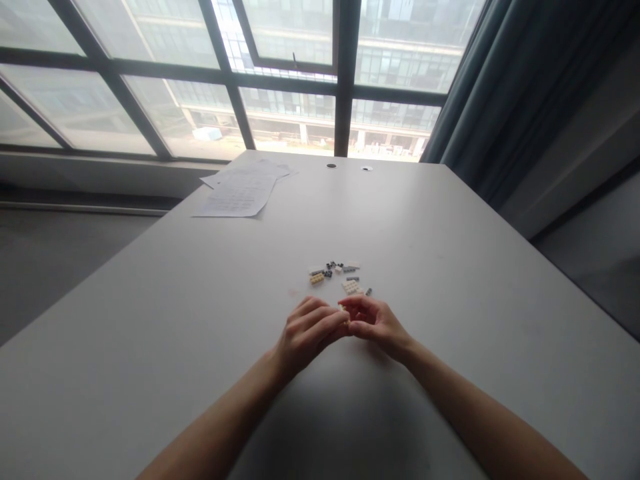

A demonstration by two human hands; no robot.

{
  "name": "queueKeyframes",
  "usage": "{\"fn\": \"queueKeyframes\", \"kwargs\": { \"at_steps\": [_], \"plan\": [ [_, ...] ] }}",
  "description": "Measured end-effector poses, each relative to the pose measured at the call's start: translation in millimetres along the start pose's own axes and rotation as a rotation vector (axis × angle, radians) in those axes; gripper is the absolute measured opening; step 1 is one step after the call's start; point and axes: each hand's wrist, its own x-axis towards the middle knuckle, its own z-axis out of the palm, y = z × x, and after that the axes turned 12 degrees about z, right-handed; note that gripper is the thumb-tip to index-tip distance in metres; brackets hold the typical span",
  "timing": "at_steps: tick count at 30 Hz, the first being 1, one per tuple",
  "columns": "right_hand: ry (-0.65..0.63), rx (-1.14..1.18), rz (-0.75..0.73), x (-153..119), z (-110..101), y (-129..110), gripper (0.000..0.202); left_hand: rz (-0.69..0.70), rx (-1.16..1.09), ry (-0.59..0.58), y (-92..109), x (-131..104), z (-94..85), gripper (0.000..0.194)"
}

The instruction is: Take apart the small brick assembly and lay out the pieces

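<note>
My left hand (313, 328) and my right hand (374, 321) meet fingertip to fingertip above the white table. Both are closed around a small pale yellow toy brick (343, 308), most of which the fingers hide. Just beyond them lies a loose group of building bricks: a tan brick (317, 279), a white studded plate (352, 287), several small black pieces (329, 273) and some grey strips (353, 279). A small dark grey piece (369, 291) rests close to my right fingers.
The white table (425, 240) stretches away to a large window (295, 113). Printed papers (240, 190) overlap at its far left edge. Two round cable holes, one a dark hole (331, 166), sit near the far edge. A grey-blue curtain (480, 100) hangs at right.
</note>
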Motion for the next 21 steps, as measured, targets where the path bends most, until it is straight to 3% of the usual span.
{"fn": "queueKeyframes", "kwargs": {
  "at_steps": [3, 8, 11, 16, 21],
  "plan": [
    [-0.071, 0.078, 0.069, -1, 0, 0, 0.038, 0.014, 0.006, -0.003, 0, 0, 0.6, 0.031],
    [-0.042, 0.050, 0.076, 0, -10, -4, 0.030, -0.020, 0.104, -0.001, -4, -2, 1.5, 0.026],
    [0.026, -0.208, 0.001, -2, -24, -11, 0.035, -0.094, 0.208, 0.018, -14, -7, -2.8, 0.017],
    [0.103, -0.941, -0.164, -8, -34, -15, 0.037, -0.212, 0.312, 0.022, -31, -15, -12.4, 0.007],
    [0.118, -1.135, -0.239, -8, -28, -5, 0.042, -0.279, 0.332, -0.004, -37, -19, -14.0, 0.009]
  ]
}}
